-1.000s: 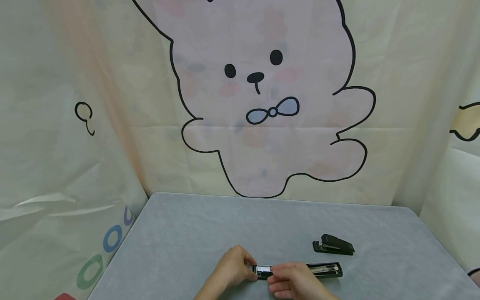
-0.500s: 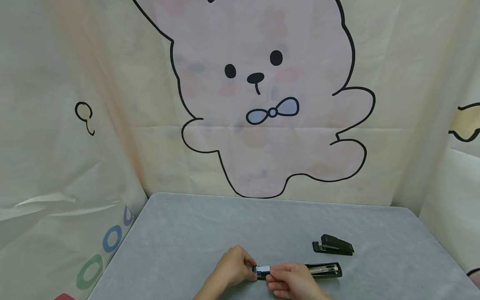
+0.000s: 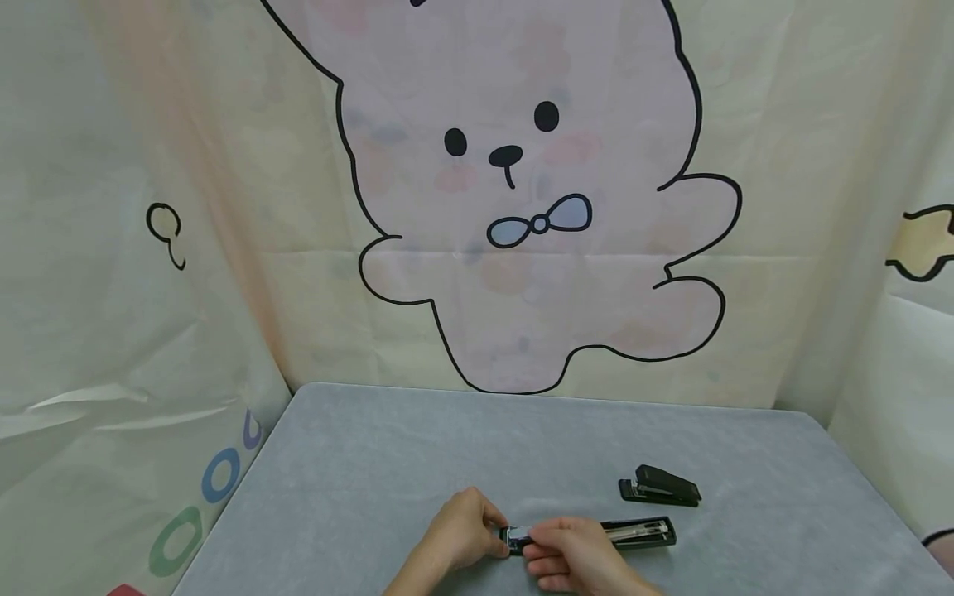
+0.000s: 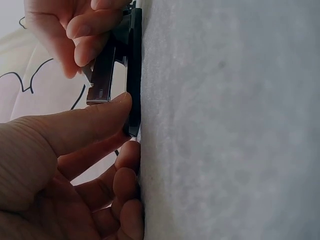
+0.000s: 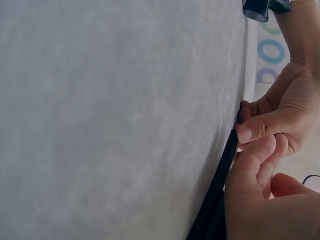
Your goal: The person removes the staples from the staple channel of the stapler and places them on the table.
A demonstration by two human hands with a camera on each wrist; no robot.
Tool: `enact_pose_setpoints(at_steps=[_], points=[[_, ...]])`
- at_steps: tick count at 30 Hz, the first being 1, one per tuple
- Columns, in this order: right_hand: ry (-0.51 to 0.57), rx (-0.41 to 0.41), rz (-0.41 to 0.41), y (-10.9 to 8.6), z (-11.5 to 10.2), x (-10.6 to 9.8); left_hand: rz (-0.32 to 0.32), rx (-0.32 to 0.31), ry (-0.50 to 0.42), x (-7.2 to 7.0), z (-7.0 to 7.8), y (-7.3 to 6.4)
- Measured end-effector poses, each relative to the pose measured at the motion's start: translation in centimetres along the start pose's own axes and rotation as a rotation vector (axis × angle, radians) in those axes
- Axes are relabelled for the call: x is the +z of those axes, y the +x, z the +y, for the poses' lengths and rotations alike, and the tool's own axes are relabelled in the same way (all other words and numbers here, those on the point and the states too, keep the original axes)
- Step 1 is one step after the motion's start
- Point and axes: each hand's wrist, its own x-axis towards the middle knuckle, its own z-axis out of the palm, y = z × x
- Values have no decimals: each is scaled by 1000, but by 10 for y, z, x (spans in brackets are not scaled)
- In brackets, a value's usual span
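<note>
A long black stapler point(image 3: 643, 533) lies opened out flat on the table, its metal inner channel facing up at the right. My left hand point(image 3: 464, 530) pinches the stapler's left end between thumb and fingers. Over the same part, my right hand point(image 3: 575, 553) holds a small silver strip of staples point(image 4: 87, 75) between thumb and fingertips. In the left wrist view the strip is tilted just above the end of the stapler's metal rail point(image 4: 101, 82). The right fingers hide the middle of the stapler and most of the strip.
A smaller black stapler point(image 3: 659, 486) stands on the grey table point(image 3: 373, 463), behind and to the right of the opened one. A cloth printed with a cartoon bear point(image 3: 522, 314) hangs beyond the table's far edge.
My right hand has shifted slightly left with the strip of staples, which now shows less and is tilted. The left hand keeps its grip on the stapler's end.
</note>
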Motion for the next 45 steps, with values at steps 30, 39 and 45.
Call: enact_pose_setpoints(at_steps=[30,39,45], points=[[31,-51,-15,-18,-20,-21,8,-8,9,0,2,0],[17,-95,-15,-35,-34,-42,5,2,21,-1,3,-1],[20,-136,-42,-45,-39,-64,-18,-27,3,-2,3,0]])
